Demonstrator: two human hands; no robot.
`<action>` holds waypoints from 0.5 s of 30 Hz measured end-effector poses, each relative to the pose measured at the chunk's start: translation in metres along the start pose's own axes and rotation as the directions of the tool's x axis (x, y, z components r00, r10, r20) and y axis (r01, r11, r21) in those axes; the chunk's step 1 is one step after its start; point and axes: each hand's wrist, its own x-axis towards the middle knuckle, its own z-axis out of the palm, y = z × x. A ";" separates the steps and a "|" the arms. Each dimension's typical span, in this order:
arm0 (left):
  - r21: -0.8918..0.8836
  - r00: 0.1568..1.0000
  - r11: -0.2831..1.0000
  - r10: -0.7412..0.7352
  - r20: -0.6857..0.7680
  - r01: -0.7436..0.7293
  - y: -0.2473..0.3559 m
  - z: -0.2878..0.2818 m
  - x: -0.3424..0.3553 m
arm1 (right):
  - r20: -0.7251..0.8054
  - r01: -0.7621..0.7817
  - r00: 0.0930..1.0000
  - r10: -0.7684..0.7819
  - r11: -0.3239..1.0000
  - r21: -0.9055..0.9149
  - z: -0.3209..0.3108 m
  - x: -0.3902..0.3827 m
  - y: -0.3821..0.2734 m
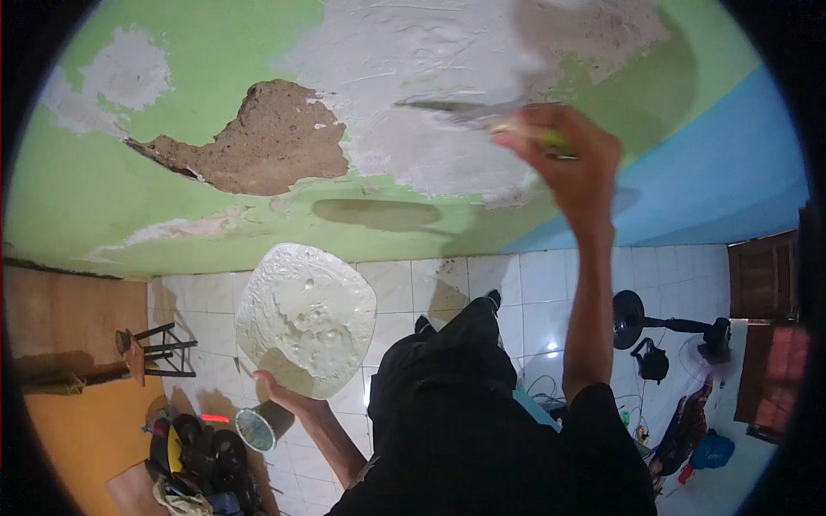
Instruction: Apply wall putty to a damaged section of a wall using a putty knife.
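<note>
My right hand (564,159) is closed round the green handle of a putty knife (452,107), its blade held flat along the white putty patch (413,52) on the wall. Some motion blurs this hand. On my left side, my left hand (291,397) holds a wide, rounded board by its near edge, mostly from below, with the thumb showing. Thick, lumpy white putty (305,310) covers nearly all of the board. A small thin tool (238,365) shows beside the thumb; whether this hand grips it too is unclear. Bare brown plaster (267,142) shows left of the putty patch.
The wall is green (77,198), turning blue (714,155) at right. White floor tiles (439,279) lie below. At left are a dark stool (168,351), a bucket (255,430) and a motorbike (194,451). A black fan (629,319) and a kettle (651,361) stand at right.
</note>
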 end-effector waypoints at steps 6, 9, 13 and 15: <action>0.066 0.998 0.996 0.058 -0.005 -0.058 -0.002 -0.010 0.004 | -0.049 -0.019 0.999 0.011 0.983 -0.182 -0.070 0.004 -0.025; 0.043 0.999 0.998 0.047 -0.009 -0.046 -0.004 -0.011 0.006 | 0.024 0.070 0.997 -0.067 0.987 -0.143 -0.061 0.003 -0.026; 0.032 1.000 0.999 0.025 0.003 -0.025 -0.004 -0.005 0.005 | 0.151 0.133 0.980 -0.129 0.991 -0.018 -0.012 0.013 -0.028; 0.004 1.000 1.000 0.013 0.016 -0.013 -0.003 -0.002 0.004 | 0.244 0.257 0.942 -0.232 0.964 -0.076 0.005 0.026 -0.022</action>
